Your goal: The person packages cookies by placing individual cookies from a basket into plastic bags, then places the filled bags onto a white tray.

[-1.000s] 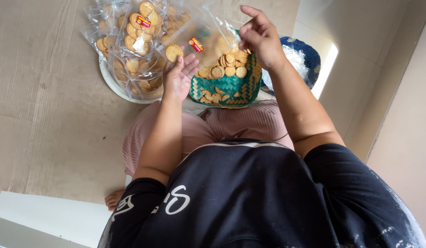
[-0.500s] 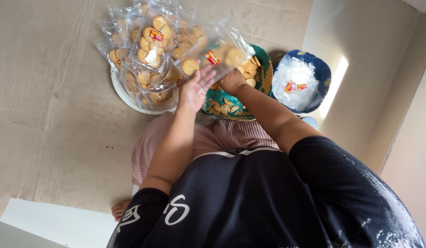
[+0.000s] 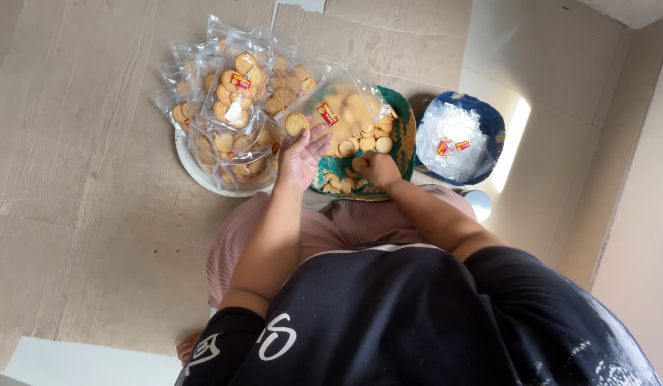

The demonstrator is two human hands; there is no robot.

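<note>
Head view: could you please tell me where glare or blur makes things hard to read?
Head view: a bright sunlit patch on the floor washes out beside the blue basket; the clear bag held by the left hand shines, veiling its biscuits; the right hand looks slightly soft.

Bare cardboard (image 3: 81, 179) lies open to the left. Ahead, a white plate (image 3: 188, 166) heaped with filled biscuit bags (image 3: 235, 100), a green woven basket (image 3: 399, 154) and a blue basket (image 3: 492, 125) of empty bags stand close together, blocking passage.
</note>
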